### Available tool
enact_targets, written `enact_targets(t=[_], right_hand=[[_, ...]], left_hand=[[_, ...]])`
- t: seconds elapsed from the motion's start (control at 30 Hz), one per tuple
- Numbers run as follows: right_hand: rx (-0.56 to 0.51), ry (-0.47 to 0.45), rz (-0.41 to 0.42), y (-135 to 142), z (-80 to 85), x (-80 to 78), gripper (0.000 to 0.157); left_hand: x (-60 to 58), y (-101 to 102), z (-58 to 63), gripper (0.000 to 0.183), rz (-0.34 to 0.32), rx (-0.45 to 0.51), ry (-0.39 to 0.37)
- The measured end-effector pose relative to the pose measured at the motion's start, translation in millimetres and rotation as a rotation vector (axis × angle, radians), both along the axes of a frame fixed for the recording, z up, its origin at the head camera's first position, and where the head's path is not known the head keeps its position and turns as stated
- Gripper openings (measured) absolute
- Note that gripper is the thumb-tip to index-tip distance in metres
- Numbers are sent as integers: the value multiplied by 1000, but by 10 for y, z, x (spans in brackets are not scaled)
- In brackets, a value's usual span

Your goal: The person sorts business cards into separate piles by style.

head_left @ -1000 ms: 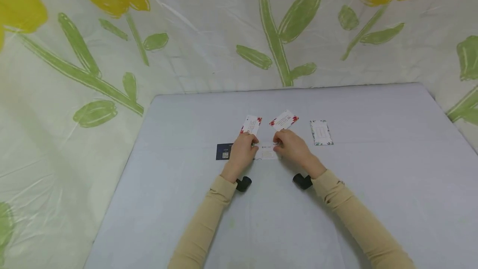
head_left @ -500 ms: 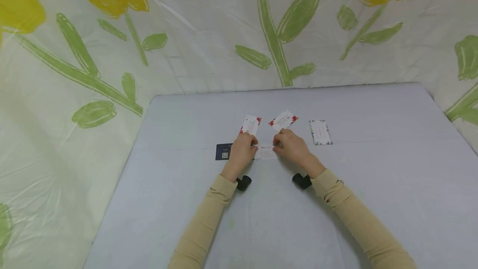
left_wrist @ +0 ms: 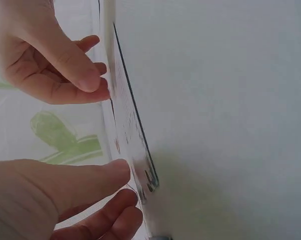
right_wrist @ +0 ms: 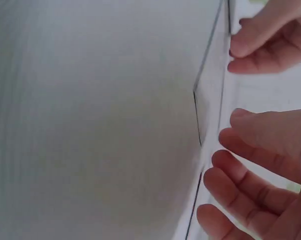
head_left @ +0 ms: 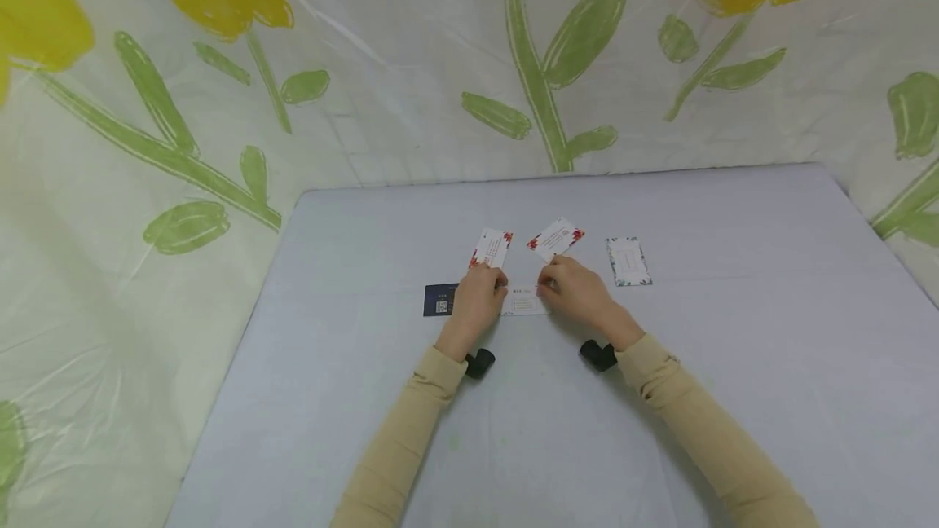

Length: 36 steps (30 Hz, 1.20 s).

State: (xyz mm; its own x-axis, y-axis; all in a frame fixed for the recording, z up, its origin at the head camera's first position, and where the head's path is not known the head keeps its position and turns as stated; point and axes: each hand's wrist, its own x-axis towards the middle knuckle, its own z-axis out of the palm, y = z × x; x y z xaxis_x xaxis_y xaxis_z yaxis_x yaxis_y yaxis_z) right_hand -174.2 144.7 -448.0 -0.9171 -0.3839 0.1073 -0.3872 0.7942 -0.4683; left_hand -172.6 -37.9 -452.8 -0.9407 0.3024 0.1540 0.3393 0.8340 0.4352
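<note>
In the head view, a white business card (head_left: 524, 301) with printed lines and leafy corners lies on the table between my two hands. My left hand (head_left: 478, 300) pinches its left end with thumb and fingertips, and my right hand (head_left: 578, 290) pinches the right end. In the left wrist view the card (left_wrist: 133, 120) appears nearly edge-on, my left hand (left_wrist: 85, 200) at its near end. The right wrist view has my right hand (right_wrist: 270, 170) at the card's other end, with the remaining fingers loosely bent. Fingers hide both card ends in the head view.
A dark blue card (head_left: 438, 301) with a QR code lies partly under my left hand. Behind the hands are a red-flowered card (head_left: 492, 247) and a tilted red-flowered card (head_left: 555, 238). A leaf-bordered card (head_left: 628, 261) lies right, on the pale tablecloth (head_left: 513, 446).
My hands stay at the two ends of the white business card, with only slight finger movement. The head view has shifted a little.
</note>
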Motion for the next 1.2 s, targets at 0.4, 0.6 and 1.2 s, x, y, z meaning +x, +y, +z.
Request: enact_targets(t=[0.4,0.6,1.2], right_hand=[[-182,-63,-263,846,324,2,22],[-139,-114,-377,1039,350,34,30],[121,-246,-473,1039,174,67,46]], left_hand=[[-262,527,253,18,-287,140,-38],[-499,946,309,20,-466,131,-47],[-737,1650,142,38,-599,-183,-61]])
